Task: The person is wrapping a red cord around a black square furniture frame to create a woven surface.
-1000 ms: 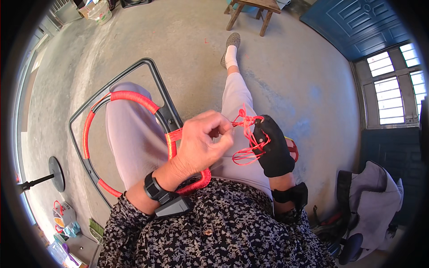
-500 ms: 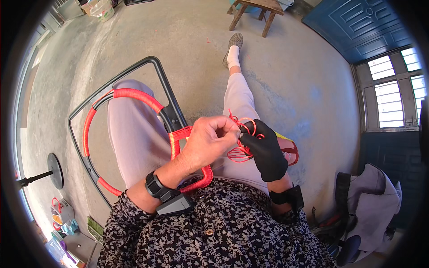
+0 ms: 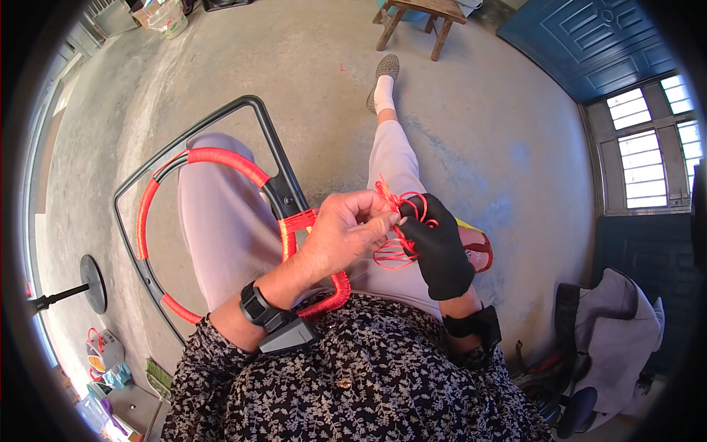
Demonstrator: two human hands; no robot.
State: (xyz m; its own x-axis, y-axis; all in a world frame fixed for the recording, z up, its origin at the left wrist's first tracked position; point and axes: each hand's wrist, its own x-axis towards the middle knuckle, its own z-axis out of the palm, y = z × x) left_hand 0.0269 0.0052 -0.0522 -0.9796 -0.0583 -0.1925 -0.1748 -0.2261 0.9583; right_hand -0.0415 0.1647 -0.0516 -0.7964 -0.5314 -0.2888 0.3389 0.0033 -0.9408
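Bare and pinched closed, my left hand (image 3: pixel 350 232) grips part of a tangled bundle of red cord (image 3: pixel 395 253). My right hand (image 3: pixel 440 250), in a black glove with bare fingertips, is closed on the same cord, its fingertips meeting those of the left. Loops of cord stick out above and below the fingers. Across my left thigh rests a black metal frame (image 3: pixel 266 124) with a curved tube closely wrapped in red cord (image 3: pixel 228 158). Part of the wrapped tube passes behind my left forearm. The exact pinch point between the fingers is partly hidden.
A wooden stool (image 3: pixel 423 15) stands on the concrete floor ahead. Blue panelled doors (image 3: pixel 582 44) are at the right. A grey-covered seat (image 3: pixel 618 339) sits at lower right. To the left are a black round disc on a rod (image 3: pixel 93 283) and a white bucket (image 3: pixel 107 346).
My fingertips have shifted slightly on the cord, and its loops have changed shape a little. The wrapped frame has hardly moved.
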